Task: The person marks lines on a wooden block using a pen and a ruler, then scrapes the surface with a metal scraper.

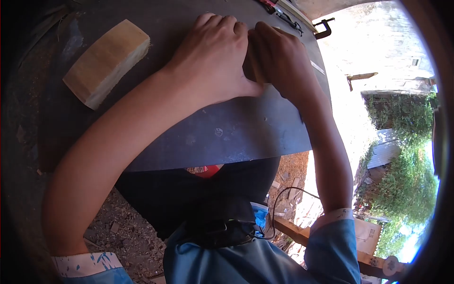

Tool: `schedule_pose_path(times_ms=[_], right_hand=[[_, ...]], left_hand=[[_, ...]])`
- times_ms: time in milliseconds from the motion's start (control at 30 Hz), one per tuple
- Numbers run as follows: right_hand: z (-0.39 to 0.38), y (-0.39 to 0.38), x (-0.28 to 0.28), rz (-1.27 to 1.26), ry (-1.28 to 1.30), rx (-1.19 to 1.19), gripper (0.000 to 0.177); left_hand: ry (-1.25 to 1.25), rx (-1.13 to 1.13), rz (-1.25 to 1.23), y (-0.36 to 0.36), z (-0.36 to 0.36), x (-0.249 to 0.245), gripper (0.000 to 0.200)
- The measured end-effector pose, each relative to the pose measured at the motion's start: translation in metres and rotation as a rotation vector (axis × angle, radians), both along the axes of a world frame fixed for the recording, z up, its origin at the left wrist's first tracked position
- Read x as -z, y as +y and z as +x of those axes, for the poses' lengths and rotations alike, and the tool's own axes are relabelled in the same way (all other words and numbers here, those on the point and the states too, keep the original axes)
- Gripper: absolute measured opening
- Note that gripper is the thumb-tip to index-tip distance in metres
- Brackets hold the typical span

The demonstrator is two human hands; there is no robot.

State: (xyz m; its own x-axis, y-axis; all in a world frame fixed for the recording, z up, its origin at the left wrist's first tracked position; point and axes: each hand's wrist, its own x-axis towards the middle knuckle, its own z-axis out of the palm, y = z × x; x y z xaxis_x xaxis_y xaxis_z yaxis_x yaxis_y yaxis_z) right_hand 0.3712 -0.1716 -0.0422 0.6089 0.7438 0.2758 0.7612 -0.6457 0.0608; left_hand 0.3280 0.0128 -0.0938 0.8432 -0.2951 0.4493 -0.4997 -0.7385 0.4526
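On the dark tabletop (pixel 184 137), my left hand (pixel 215 57) is closed, its knuckles up and its thumb reaching toward the other hand. Close beside it on the right, my right hand (pixel 279 59) is closed too, its fingers curled down. A narrow strip of brown wood (pixel 255 68) shows between the two hands, mostly hidden by them. How each hand holds it is partly covered. To the left of my left forearm lies a pale, curved wooden block (pixel 108 61) on the tabletop, touched by neither hand.
A black clamp (pixel 324 28) sits at the table's far right edge, near a dark metal tool (pixel 289 21) and a red-handled tool (pixel 268 4). Wood scraps and shavings cover the ground. A thin cable (pixel 274 213) hangs right of my lap.
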Motion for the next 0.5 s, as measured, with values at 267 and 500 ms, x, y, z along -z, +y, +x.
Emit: schedule_pose_path(times_ms=[267,500], right_hand=[[0.004,0.0,0.002,-0.043,-0.054,-0.02,0.016],[-0.007,0.002,0.001,-0.012,0.009,0.091,0.014]], left_hand=[[-0.067,-0.009,-0.053,0.0,0.002,0.008,0.087],[-0.008,0.023,-0.046,0.0,0.004,-0.002,0.09]])
